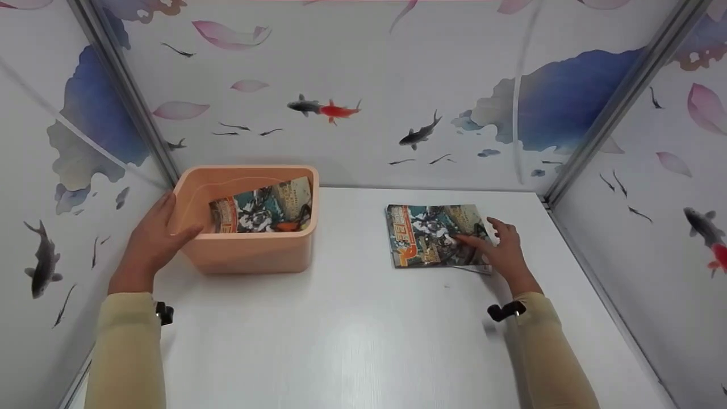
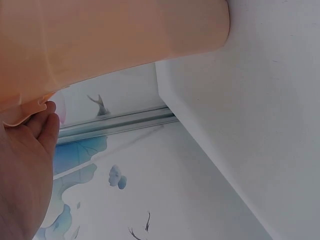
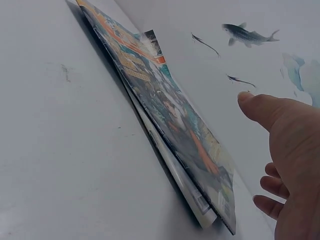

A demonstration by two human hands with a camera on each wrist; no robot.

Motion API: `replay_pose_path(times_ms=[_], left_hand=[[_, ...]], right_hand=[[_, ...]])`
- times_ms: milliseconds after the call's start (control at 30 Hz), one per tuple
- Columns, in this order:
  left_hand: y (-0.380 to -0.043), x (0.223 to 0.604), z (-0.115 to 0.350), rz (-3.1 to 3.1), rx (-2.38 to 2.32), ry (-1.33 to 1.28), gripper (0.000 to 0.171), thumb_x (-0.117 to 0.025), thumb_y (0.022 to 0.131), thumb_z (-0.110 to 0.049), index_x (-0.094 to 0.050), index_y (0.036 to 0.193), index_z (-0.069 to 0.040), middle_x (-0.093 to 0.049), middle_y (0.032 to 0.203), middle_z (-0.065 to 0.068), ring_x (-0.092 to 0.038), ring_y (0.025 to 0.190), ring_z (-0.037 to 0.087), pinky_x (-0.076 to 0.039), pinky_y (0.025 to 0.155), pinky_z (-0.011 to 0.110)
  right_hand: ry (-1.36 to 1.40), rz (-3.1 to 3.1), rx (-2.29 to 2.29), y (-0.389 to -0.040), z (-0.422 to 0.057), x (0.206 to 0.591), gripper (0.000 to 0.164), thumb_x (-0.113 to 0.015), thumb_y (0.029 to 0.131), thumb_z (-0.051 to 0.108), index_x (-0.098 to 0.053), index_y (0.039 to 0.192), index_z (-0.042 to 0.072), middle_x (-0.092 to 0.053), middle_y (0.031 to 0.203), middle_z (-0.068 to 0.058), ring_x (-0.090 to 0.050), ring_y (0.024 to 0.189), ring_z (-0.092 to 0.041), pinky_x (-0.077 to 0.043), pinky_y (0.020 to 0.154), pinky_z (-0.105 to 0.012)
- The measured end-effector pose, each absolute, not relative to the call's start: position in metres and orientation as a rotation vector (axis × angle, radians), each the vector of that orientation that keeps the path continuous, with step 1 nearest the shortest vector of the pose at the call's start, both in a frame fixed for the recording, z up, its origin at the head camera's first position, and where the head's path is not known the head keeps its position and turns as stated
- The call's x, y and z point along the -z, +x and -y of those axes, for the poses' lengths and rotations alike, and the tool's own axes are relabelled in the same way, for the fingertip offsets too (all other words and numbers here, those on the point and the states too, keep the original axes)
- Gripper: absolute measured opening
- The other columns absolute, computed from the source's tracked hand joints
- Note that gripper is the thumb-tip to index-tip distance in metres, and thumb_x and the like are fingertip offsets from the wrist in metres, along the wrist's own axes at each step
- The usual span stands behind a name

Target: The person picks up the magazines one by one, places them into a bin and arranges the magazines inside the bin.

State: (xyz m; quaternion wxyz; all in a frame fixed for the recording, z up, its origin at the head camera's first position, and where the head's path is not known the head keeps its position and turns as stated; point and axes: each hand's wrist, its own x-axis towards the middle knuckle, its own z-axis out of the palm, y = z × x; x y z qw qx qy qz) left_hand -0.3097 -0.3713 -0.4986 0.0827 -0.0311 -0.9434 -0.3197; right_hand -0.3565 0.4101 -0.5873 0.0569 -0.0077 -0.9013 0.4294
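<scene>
A peach plastic bin (image 1: pixel 250 255) stands at the back left, with a colourful magazine (image 1: pixel 267 207) leaning inside it. My left hand (image 1: pixel 152 241) holds the bin's left side, thumb over the front rim. In the left wrist view, fingertips (image 2: pixel 47 115) curl under the bin's rim. To the right lies a small stack of magazines (image 1: pixel 434 236), the top one with an orange-lettered, illustrated cover. Beside its right edge is my right hand (image 1: pixel 508 255), thumb stretched over the cover. The right wrist view shows that thumb (image 3: pixel 260 107) straight and apart from the magazines (image 3: pixel 165 110).
A white table (image 1: pixel 341 341) carries the bin and the stack. Panels printed with fish and petals (image 1: pixel 363 147) enclose it at the back and both sides, with metal posts (image 1: pixel 619 102) at the back corners.
</scene>
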Motion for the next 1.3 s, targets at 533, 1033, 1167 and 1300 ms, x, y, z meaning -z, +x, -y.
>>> replay_pose_path(times_ms=[533,1033,1167,1300], left_hand=[[-0.310,0.499,0.372,2.812,0.948,-0.101,0.112,-0.070,0.103,-0.063,-0.007,0.178,-0.009,-0.009,0.184,0.023,-0.014,0.166,0.054,-0.019,0.126,0.080],[-0.311,0.501,0.372,2.824,0.958,-0.075,0.113,-0.069,0.102,-0.065,-0.007,0.178,-0.009,-0.008,0.184,0.022,-0.014,0.165,0.055,-0.018,0.125,0.081],[-0.312,0.501,0.371,2.829,0.973,-0.042,0.115,-0.069,0.101,-0.069,-0.005,0.179,-0.012,-0.006,0.185,0.019,-0.014,0.166,0.054,-0.018,0.125,0.082],[-0.312,0.500,0.371,2.829,0.969,-0.043,0.115,-0.069,0.101,-0.069,-0.005,0.179,-0.013,-0.006,0.185,0.019,-0.014,0.166,0.054,-0.018,0.125,0.082]], right_hand=[[-0.129,2.904,-1.349,-0.366,-0.423,0.600,0.113,-0.075,0.102,0.060,-0.011,0.179,0.010,-0.016,0.171,-0.042,-0.025,0.156,-0.061,-0.031,0.123,-0.076],[-0.011,3.135,-1.083,-0.381,-0.423,0.600,0.128,-0.085,0.091,0.064,-0.010,0.179,0.012,-0.006,0.168,-0.045,-0.008,0.155,-0.065,-0.025,0.122,-0.079],[-0.008,3.169,-1.004,-0.384,-0.422,0.599,0.128,-0.088,0.090,0.063,-0.012,0.179,0.010,-0.013,0.164,-0.044,-0.017,0.151,-0.064,-0.029,0.120,-0.077],[-0.019,3.226,-0.921,-0.387,-0.421,0.596,0.128,-0.087,0.090,0.064,-0.012,0.179,0.011,-0.017,0.160,-0.043,-0.023,0.146,-0.061,-0.034,0.117,-0.075]])
